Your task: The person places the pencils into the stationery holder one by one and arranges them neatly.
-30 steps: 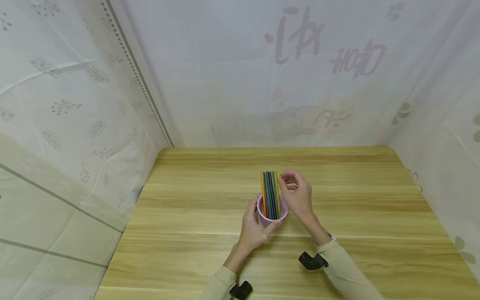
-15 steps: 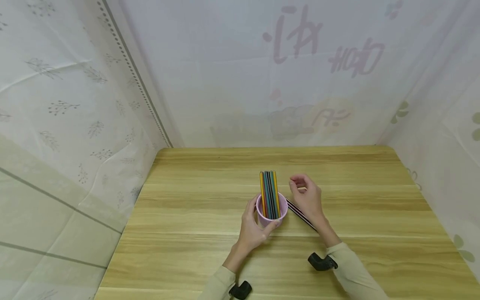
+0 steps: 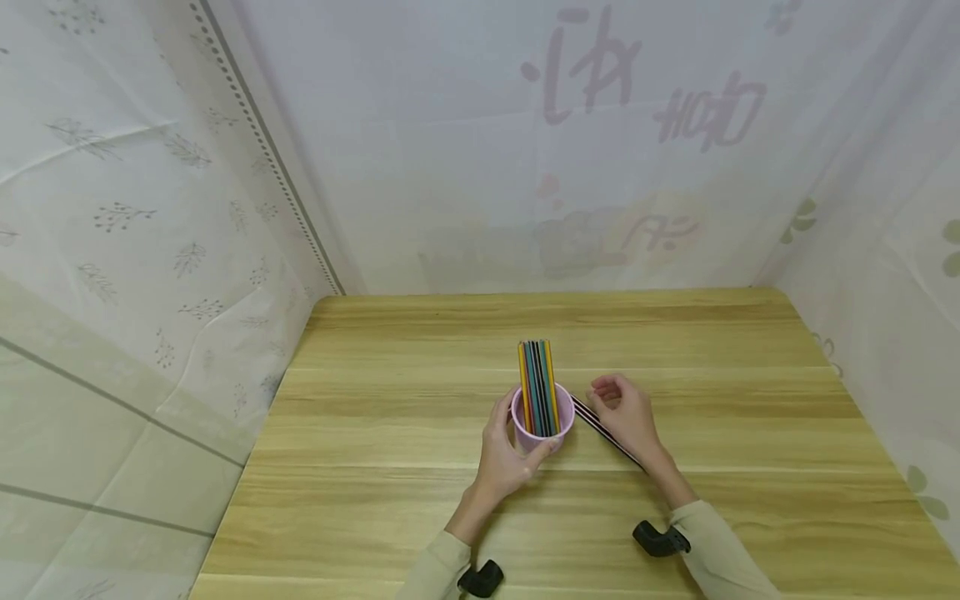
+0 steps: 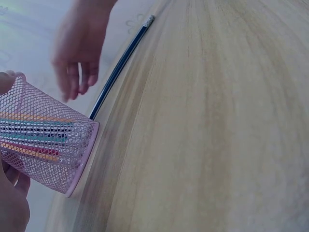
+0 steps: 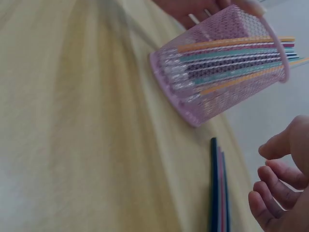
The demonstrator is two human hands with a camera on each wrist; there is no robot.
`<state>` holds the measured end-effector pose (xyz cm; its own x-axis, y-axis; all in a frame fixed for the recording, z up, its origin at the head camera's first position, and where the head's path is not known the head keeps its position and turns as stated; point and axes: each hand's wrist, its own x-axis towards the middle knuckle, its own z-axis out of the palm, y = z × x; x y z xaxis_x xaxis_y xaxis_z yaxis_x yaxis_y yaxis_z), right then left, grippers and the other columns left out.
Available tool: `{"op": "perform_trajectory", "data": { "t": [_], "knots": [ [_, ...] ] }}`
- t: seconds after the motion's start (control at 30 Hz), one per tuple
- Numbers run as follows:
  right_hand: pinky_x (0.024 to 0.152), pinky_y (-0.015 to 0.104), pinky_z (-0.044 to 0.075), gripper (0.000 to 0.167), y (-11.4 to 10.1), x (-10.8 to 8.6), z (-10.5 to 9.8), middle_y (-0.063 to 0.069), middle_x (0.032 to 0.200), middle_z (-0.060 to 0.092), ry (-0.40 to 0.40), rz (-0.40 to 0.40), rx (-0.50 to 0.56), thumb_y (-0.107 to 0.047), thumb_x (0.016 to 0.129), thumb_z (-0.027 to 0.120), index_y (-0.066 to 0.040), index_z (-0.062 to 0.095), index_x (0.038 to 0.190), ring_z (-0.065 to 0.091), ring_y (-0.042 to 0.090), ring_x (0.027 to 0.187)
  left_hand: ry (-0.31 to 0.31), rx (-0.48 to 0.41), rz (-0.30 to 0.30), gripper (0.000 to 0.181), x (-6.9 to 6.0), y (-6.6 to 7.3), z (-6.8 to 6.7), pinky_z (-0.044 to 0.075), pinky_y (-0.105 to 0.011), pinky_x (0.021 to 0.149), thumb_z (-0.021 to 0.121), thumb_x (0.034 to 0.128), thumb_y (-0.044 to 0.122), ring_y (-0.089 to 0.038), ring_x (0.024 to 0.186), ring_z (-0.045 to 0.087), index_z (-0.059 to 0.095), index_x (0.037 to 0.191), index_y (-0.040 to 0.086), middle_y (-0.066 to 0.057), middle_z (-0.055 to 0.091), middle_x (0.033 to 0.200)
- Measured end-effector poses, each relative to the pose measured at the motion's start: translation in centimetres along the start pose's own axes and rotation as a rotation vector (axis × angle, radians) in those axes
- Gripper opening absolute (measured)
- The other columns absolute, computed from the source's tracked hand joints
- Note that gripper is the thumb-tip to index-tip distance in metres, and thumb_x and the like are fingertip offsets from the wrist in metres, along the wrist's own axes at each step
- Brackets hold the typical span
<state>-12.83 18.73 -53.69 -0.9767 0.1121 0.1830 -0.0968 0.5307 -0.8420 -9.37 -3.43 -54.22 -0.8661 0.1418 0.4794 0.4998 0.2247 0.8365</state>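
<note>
A pink mesh pen cup (image 3: 567,414) stands upright on the table, with several pencils (image 3: 538,387) in yellow, teal, black and red leaning in it. My left hand (image 3: 504,458) grips the cup's side, thumb near the front and fingers round the left. Just right of the cup, a small bundle of dark and reddish pencils (image 5: 219,188) lies on the tabletop. Over that bundle hovers my right hand (image 3: 626,417), its fingers loosely bent and nothing held. In the left wrist view, one loose pencil (image 4: 120,63) shows a pale end.
The wood-grain table (image 3: 375,500) reaches back to a pale printed cloth (image 3: 450,167). More patterned cloth (image 3: 150,250) hangs at the left side. Black wrist mounts (image 3: 482,578) sit by both sleeves.
My right hand has moved from beside the pencil tops rightward and nearer to me. The loose pencils beside the cup have come into sight. My left hand and the cup stay put.
</note>
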Motion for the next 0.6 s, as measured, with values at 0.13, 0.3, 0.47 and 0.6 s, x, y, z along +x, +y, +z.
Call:
{"op": "perform_trajectory", "data": {
  "t": [0.13, 0.3, 0.47, 0.6],
  "knots": [
    [0.066, 0.02, 0.056, 0.015, 0.8, -0.4, 0.1, 0.016, 0.086, 0.073, -0.009, -0.039, -0.055, 0.001, 0.083, 0.075, 0.004, 0.069, 0.097, 0.069, 0.027, 0.078, 0.01, 0.005, 0.013, 0.091, -0.3, -1.4, 0.4, 0.05, -0.052, 0.108, 0.09, 0.0709, 0.013, -0.035, 0.122, 0.06, 0.042, 0.148, 0.002, -0.018, 0.058, 0.135],
    [0.065, 0.021, 0.054, 0.014, 1.4, -0.7, 0.2, 0.015, 0.084, 0.073, -0.021, -0.035, -0.086, 0.002, 0.082, 0.075, 0.004, 0.07, 0.095, 0.068, 0.025, 0.075, 0.017, -0.003, 0.026, 0.092, -0.2, -1.4, 0.3, 0.05, -0.055, 0.106, 0.09, 0.0694, 0.012, -0.037, 0.121, 0.06, 0.043, 0.148, 0.0, -0.019, 0.058, 0.134],
    [0.067, 0.022, 0.052, 0.013, 1.8, -0.8, 0.3, 0.013, 0.085, 0.073, -0.029, -0.008, -0.135, 0.0, 0.083, 0.075, 0.002, 0.071, 0.095, 0.067, 0.023, 0.076, 0.0, -0.002, -0.022, 0.089, -0.3, -1.2, 0.3, 0.05, -0.052, 0.108, 0.088, 0.074, 0.019, -0.031, 0.123, 0.06, 0.043, 0.149, 0.006, -0.014, 0.058, 0.135],
    [0.071, 0.026, 0.051, 0.015, 2.0, -0.8, 0.4, 0.012, 0.087, 0.073, -0.036, 0.002, -0.173, 0.002, 0.082, 0.073, 0.001, 0.071, 0.096, 0.066, 0.023, 0.079, -0.008, -0.009, -0.056, 0.088, -0.3, -1.1, 0.3, 0.048, -0.051, 0.111, 0.087, 0.0768, 0.023, -0.03, 0.126, 0.059, 0.042, 0.151, 0.009, -0.011, 0.057, 0.137]
  ]
}}
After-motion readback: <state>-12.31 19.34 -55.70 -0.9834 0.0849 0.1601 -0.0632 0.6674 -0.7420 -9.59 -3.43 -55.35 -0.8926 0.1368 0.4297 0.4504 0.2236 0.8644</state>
